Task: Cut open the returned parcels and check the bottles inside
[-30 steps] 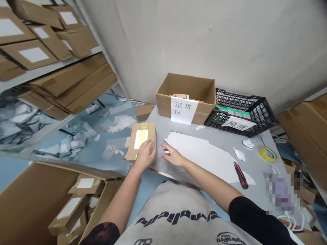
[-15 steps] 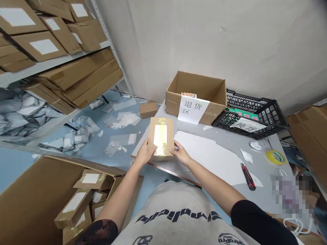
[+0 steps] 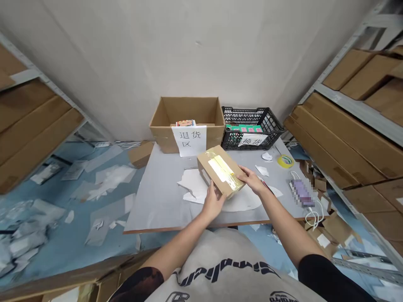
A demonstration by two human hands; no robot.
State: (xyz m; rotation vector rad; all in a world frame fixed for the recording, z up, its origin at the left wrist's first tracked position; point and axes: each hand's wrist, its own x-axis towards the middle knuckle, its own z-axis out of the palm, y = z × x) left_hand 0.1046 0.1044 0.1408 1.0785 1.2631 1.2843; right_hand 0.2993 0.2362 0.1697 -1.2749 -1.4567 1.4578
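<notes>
Both hands are on a taped kraft box [image 3: 220, 170], held tilted over the bench [image 3: 157, 201] with the yellow-taped face up. Left hand [image 3: 214, 204] is curled around the lower side, right hand [image 3: 251, 178] closed on the upper end, so the opposed grip steadies the box and keeps the tape in view. Behind it, a cardboard bin [image 3: 163, 136] with a paper sign [image 3: 189, 140] on its front holds a colorful packet [image 3: 185, 123]. Just beside it, a black crate [image 3: 267, 115] holds green packets [image 3: 244, 128].
</notes>
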